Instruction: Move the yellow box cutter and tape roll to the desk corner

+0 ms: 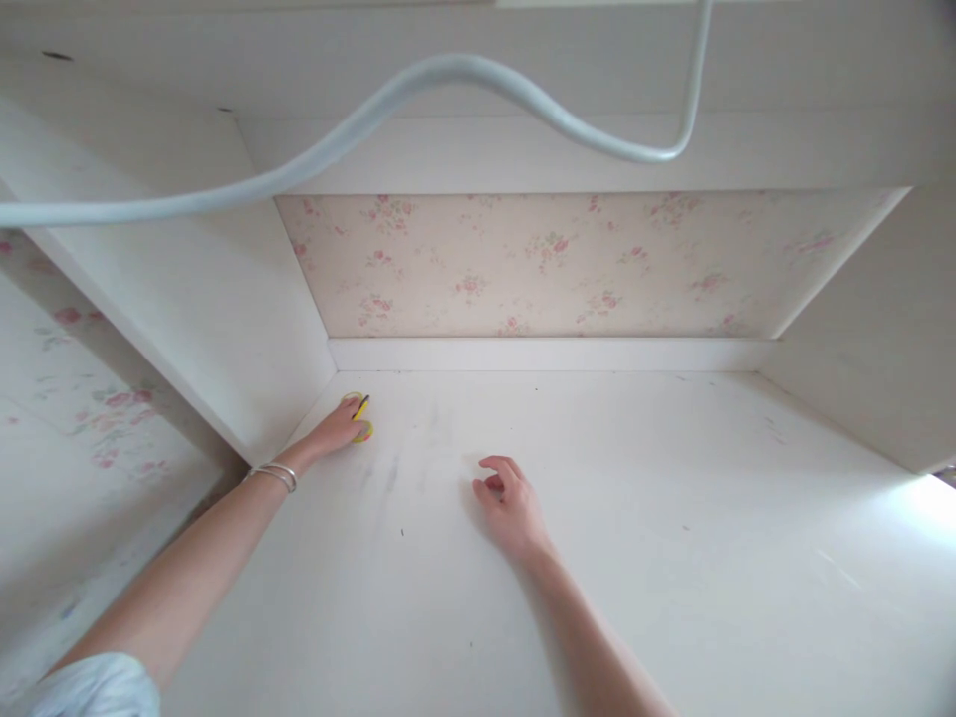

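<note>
My left hand (342, 428) reaches to the back left corner of a white desktop (597, 558). Its fingers are closed round small yellow things with rounded edges (363, 431), one part grey inside and another dark-tipped; their exact kind cannot be made out. Two thin silver bangles (276, 476) circle the left wrist. My right hand (512, 506) rests on or just over the middle of the desktop. Its fingers are loosely curved, thumb apart from them, with nothing seen between them.
A pale cable (463, 68) hangs across the top foreground. White side panels (186, 289) stand left and right, with a shelf (523, 60) overhead. Floral wallpaper (478, 264) covers the back above a white strip (553, 354). Dark smudges mark the desktop.
</note>
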The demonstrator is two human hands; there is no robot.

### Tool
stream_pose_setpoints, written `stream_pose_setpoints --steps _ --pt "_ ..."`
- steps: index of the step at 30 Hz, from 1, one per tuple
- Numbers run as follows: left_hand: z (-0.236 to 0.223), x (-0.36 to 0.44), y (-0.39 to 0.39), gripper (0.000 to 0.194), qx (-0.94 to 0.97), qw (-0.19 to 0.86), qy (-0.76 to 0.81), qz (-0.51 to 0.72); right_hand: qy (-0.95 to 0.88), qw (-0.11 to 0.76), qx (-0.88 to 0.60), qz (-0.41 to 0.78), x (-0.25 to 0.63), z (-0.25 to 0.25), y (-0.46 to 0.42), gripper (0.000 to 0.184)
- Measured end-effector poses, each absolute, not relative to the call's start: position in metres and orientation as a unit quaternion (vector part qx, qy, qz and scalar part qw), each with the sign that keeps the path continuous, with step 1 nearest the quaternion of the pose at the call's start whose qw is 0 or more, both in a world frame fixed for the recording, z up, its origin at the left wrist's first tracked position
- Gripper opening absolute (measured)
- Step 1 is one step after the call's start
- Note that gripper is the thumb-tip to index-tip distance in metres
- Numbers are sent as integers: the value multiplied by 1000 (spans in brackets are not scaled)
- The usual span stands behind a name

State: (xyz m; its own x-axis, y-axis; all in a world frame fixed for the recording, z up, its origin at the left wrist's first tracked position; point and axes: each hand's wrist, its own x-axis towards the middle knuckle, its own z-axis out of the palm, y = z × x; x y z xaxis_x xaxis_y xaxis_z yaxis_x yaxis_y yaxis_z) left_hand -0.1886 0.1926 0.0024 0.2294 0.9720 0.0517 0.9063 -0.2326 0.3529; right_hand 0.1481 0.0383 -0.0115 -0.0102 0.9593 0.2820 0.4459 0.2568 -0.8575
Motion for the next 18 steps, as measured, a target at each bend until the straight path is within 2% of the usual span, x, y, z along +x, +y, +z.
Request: stream_pose_setpoints --steps 8,18 --pt "3 -191 226 74 769 119 614 131 -641 453 -546 293 148 -10 39 20" --pt "9 -195 213 74 752 115 631 150 -636 453 -551 296 149 -10 39 20"
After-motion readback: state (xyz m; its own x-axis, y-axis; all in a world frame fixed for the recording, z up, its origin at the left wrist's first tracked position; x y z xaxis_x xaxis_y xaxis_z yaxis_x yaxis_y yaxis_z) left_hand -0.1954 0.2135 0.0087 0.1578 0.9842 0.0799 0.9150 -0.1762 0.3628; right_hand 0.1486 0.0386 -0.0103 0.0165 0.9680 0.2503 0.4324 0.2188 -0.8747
